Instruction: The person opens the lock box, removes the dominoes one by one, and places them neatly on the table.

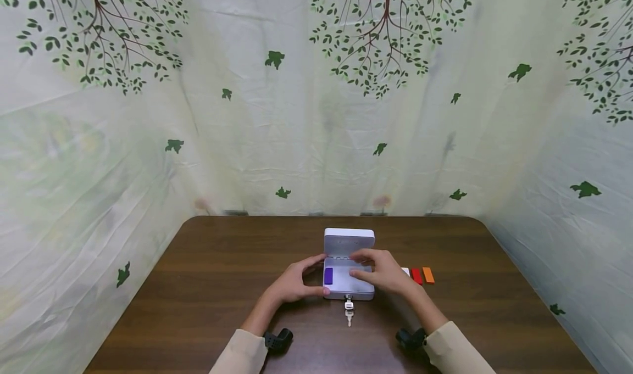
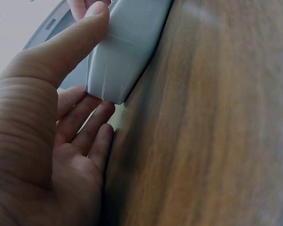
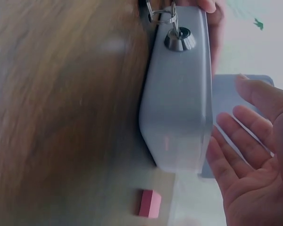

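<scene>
A white metal lock box (image 1: pixel 365 295) sits on the table with its lid (image 1: pixel 341 242) raised at the back. Inside it, along the left wall, lies a purple block (image 1: pixel 328 275). My left hand (image 1: pixel 294 282) holds the box's left side, thumb at the front corner and fingers farther back. Over the right part of the box hovers my right hand (image 1: pixel 386 274), its fingers parted and nothing between them. A key (image 1: pixel 349 314) on a ring hangs from the front lock (image 3: pixel 180 41).
To the right of the box, partly behind my right hand, lie a white block (image 1: pixel 406 271), a red block (image 1: pixel 416 275) and an orange block (image 1: pixel 428 275). The brown wooden table (image 1: pixel 237 253) ends at a leaf-printed curtain (image 1: pixel 326 160).
</scene>
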